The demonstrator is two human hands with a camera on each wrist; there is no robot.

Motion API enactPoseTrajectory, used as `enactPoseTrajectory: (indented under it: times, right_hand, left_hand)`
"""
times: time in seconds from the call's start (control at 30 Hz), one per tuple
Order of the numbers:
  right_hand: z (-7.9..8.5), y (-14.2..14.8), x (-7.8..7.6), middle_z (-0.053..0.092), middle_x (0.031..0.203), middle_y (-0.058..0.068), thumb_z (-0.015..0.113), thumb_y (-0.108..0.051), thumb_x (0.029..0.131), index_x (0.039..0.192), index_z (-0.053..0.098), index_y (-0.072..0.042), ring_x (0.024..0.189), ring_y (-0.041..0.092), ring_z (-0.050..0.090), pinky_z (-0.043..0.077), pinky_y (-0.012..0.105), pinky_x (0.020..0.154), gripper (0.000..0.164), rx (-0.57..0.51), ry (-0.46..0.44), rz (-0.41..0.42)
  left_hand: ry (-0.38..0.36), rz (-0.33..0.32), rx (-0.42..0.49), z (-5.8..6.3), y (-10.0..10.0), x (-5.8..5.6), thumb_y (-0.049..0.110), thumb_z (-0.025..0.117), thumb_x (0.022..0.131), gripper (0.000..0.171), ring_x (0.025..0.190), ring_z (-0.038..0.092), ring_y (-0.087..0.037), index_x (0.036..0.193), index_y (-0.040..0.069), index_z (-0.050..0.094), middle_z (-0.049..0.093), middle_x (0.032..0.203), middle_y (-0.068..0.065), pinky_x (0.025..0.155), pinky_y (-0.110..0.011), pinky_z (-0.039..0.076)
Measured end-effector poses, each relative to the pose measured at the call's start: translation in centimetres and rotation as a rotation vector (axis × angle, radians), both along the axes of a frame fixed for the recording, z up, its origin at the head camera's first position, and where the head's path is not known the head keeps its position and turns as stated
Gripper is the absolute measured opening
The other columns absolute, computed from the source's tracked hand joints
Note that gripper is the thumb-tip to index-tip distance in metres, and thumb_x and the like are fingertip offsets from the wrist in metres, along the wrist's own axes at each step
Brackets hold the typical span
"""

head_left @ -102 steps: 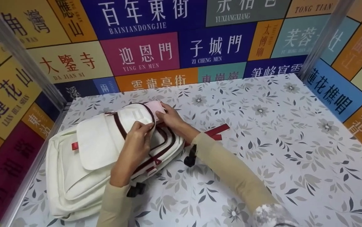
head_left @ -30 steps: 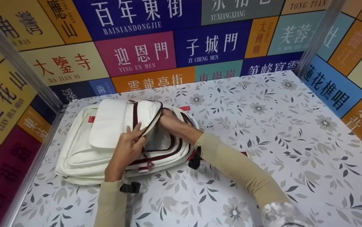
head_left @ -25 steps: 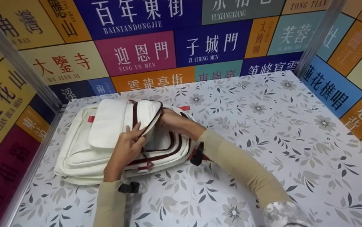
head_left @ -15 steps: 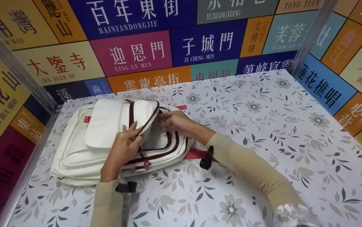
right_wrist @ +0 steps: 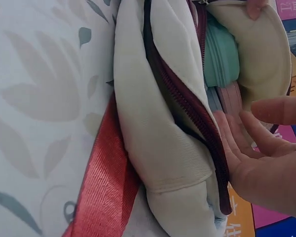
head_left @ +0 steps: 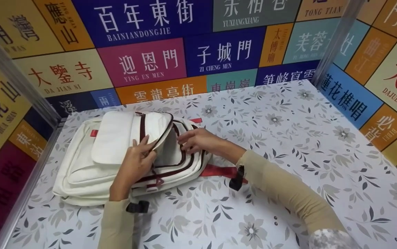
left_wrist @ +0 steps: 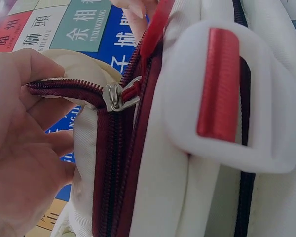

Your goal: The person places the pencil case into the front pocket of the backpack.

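A white backpack (head_left: 113, 141) with dark red zips lies on the table, its top compartment unzipped. My left hand (head_left: 134, 164) pinches the zipped edge of the compartment's lid and holds it up; the left wrist view shows that edge between thumb and fingers by the metal zip slider (left_wrist: 116, 96). My right hand (head_left: 202, 141) is at the mouth of the compartment, fingers loosely extended by the zipped rim (right_wrist: 207, 123), with nothing seen in them. Inside, a folded green item (right_wrist: 221, 54) and a flat pink item (right_wrist: 232, 101) show in the right wrist view.
A red strap (head_left: 219, 171) runs from the bag's right end beneath the right wrist. A white buckle (left_wrist: 222, 98) with red webbing sits on the bag's side. The flower-patterned tabletop (head_left: 288, 145) extends right; a sign-printed wall (head_left: 143, 62) stands behind.
Earlier my right hand held a pink item at the bag's opening, then reached inside. It has since drawn back to the rim without it. My left hand keeps its hold on the lid.
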State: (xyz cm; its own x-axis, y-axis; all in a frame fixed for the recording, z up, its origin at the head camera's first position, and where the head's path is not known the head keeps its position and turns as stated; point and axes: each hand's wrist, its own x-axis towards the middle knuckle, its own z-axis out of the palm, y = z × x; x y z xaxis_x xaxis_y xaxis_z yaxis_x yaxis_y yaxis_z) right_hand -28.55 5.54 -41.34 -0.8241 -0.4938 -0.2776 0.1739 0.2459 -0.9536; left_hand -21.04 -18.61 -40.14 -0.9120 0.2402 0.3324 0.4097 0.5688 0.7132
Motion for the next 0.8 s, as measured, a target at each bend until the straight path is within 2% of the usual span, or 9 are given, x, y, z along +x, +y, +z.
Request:
enactPoseTrajectory:
  times: [0.03, 0.1, 0.2, 0.27, 0.43, 0.57, 0.67, 0.8]
  right_hand:
    - [-0.1, 0.3, 0.1, 0.062, 0.137, 0.015, 0.059, -0.003, 0.091, 0.137, 0.060, -0.002, 0.103, 0.017, 0.068, 0.059, 0.028, 0.086, 0.046, 0.011, 0.016, 0.011]
    - [-0.1, 0.8, 0.3, 0.064, 0.134, 0.015, 0.059, -0.006, 0.091, 0.134, 0.062, -0.002, 0.099, 0.015, 0.068, 0.059, 0.027, 0.083, 0.043, 0.032, 0.060, 0.029]
    - [0.0, 1.9, 0.5, 0.067, 0.129, 0.015, 0.059, -0.009, 0.093, 0.130, 0.065, -0.002, 0.094, 0.016, 0.068, 0.058, 0.027, 0.080, 0.038, 0.070, 0.106, 0.048]
    - [0.1, 2.5, 0.5, 0.067, 0.128, 0.017, 0.057, -0.010, 0.094, 0.130, 0.065, -0.002, 0.095, 0.018, 0.068, 0.058, 0.028, 0.081, 0.038, 0.095, 0.128, 0.057]
    - [1.2, 4.6, -0.2, 0.063, 0.135, 0.015, 0.055, -0.014, 0.096, 0.133, 0.062, -0.003, 0.113, 0.023, 0.065, 0.057, 0.035, 0.091, 0.039, 0.199, 0.184, 0.057]
    - [2.0, 7.0, -1.0, 0.059, 0.141, 0.014, 0.054, -0.021, 0.100, 0.137, 0.059, -0.007, 0.126, 0.030, 0.058, 0.052, 0.047, 0.102, 0.041, 0.301, 0.254, 0.031]
    - [2.7, 9.1, -1.6, 0.053, 0.147, 0.016, 0.051, -0.029, 0.103, 0.145, 0.052, -0.008, 0.134, 0.035, 0.051, 0.045, 0.052, 0.109, 0.046, 0.424, 0.364, 0.041]
    - [4.2, 11.8, -2.5, 0.042, 0.156, 0.020, 0.047, -0.038, 0.105, 0.154, 0.038, -0.007, 0.146, 0.039, 0.036, 0.031, 0.057, 0.119, 0.058, 0.659, 0.555, 0.037]
  left_hand:
    - [-0.004, -0.001, -0.013, 0.1, 0.2, 0.0, 0.003, 0.056, 0.091, 0.037, 0.142, 0.043, -0.036, 0.126, -0.004, 0.065, 0.072, 0.075, -0.027, 0.126, -0.057, 0.010]
    - [-0.019, -0.001, -0.050, 0.3, 0.5, 0.0, 0.005, 0.059, 0.090, 0.040, 0.144, 0.041, -0.037, 0.129, 0.000, 0.064, 0.073, 0.082, -0.027, 0.126, -0.057, 0.008]
    - [-0.079, -0.026, -0.138, 0.7, 1.1, 0.3, 0.012, 0.065, 0.090, 0.046, 0.149, 0.032, -0.040, 0.135, 0.003, 0.061, 0.070, 0.121, -0.022, 0.124, -0.062, 0.003]
    - [-0.120, -0.042, -0.232, 1.1, 1.3, 0.8, 0.020, 0.069, 0.092, 0.052, 0.151, 0.024, -0.043, 0.140, 0.004, 0.057, 0.053, 0.147, -0.014, 0.122, -0.067, 0.001]
    - [-0.140, -0.088, -0.493, 1.9, 1.2, 2.1, 0.039, 0.067, 0.094, 0.066, 0.151, 0.013, -0.050, 0.148, 0.007, 0.047, 0.033, 0.161, -0.014, 0.113, -0.079, 0.002]
    - [-0.184, -0.127, -0.576, 2.9, 0.5, 2.7, 0.045, 0.058, 0.098, 0.063, 0.151, 0.011, -0.052, 0.151, 0.015, 0.045, 0.026, 0.164, -0.016, 0.111, -0.080, 0.000]
    - [-0.216, -0.144, -0.620, 4.3, -0.1, 2.3, 0.047, 0.053, 0.100, 0.061, 0.150, 0.012, -0.052, 0.152, 0.018, 0.043, 0.022, 0.165, -0.017, 0.111, -0.080, -0.003]
    - [-0.184, -0.117, -0.687, 6.8, -0.3, 0.4, 0.046, 0.049, 0.102, 0.064, 0.149, 0.012, -0.054, 0.157, 0.019, 0.032, 0.017, 0.167, -0.016, 0.109, -0.081, -0.005]
